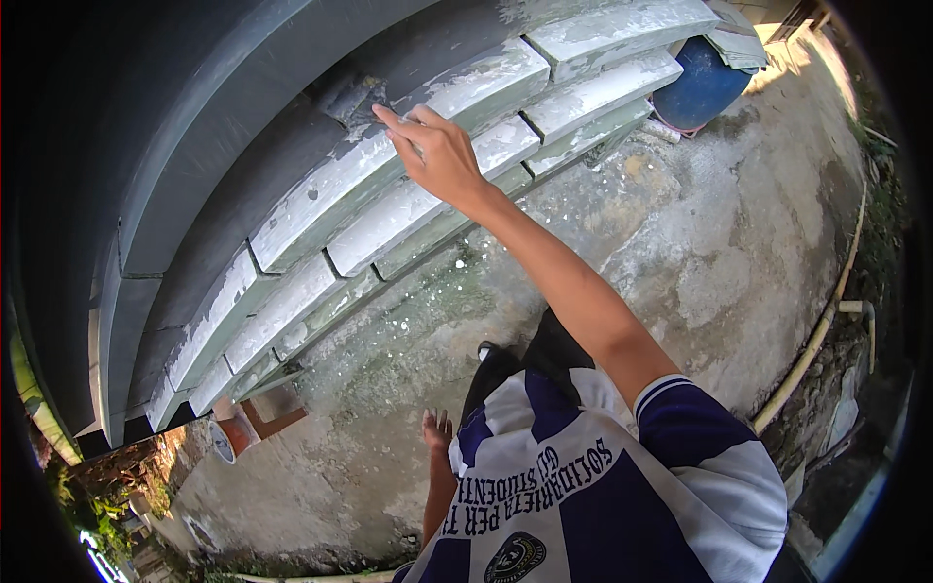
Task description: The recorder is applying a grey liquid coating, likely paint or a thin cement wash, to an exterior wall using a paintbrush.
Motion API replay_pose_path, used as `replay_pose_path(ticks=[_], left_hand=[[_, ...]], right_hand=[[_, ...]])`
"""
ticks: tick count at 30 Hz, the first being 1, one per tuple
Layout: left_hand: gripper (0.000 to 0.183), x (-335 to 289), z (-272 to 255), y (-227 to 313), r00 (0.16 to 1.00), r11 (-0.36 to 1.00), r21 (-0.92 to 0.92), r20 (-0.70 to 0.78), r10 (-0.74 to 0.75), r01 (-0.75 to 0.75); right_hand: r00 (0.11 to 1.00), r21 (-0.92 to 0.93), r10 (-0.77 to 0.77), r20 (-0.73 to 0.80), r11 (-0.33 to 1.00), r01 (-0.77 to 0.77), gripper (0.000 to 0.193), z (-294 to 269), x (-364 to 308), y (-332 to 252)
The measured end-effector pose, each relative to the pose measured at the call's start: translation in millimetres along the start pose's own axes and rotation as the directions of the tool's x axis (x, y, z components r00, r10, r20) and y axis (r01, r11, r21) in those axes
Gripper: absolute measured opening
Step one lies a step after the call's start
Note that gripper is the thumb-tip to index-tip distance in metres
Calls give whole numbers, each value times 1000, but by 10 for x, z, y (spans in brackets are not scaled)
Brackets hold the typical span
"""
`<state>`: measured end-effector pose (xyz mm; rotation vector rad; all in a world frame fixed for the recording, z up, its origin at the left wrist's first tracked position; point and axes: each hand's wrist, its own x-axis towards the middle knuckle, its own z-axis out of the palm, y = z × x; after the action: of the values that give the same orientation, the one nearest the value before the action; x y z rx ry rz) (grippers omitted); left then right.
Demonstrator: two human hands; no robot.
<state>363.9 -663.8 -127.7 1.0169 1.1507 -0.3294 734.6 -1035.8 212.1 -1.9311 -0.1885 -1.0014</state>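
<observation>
In the head view, we are looking down at our 2 bare hands. Our right hand [437, 151] is stretching to the far side in a narrow grip: its thumb and fingers are holding a thin, flat, grey tool with pale smears [352, 102], and we cannot tell its exact kind. The tool is resting against a smooth, dark grey band [248, 194], at the far edge of 3 curving, stepped concrete ledges with patchy white coating [321, 204]. A thick, lighter grey, curved rim [282, 49] is bordering the band on its far left. Our left hand [437, 428] is hanging near, beside our purple-and-white shirt [622, 486], its fingers loosely spread. A round, blue barrel [705, 85] is standing at the far right, and a small orange-and-white bucket [224, 439] is lying near the left end of the ledges. White specks are dotting the stained concrete floor [661, 233], and a long, yellowish pipe [810, 352] is bordering its right side.
</observation>
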Motion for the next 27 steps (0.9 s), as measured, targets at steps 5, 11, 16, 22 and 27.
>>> replay_pose_path(ticks=[5,11,16,22,27], left_hand=[[44,85,-114,69,993,981,157,46,108,-114],[39,563,-14,133,988,979,149,83,128,-139],[31,652,529,26,953,951,158,192,234,-265],[30,604,1077,-387,880,959,147,449,155,-244],[27,512,1136,-666,871,965,200,489,51,-169]], right_hand=[[953,-137,-52,-299,991,11,38,-277,266,244],[989,-178,-120,-88,979,103,39,-70,124,515],[996,-291,-56,-76,956,31,35,-285,111,592],[982,-198,-127,-139,975,99,34,63,27,750],[995,-242,-94,-41,967,81,35,33,18,598]])
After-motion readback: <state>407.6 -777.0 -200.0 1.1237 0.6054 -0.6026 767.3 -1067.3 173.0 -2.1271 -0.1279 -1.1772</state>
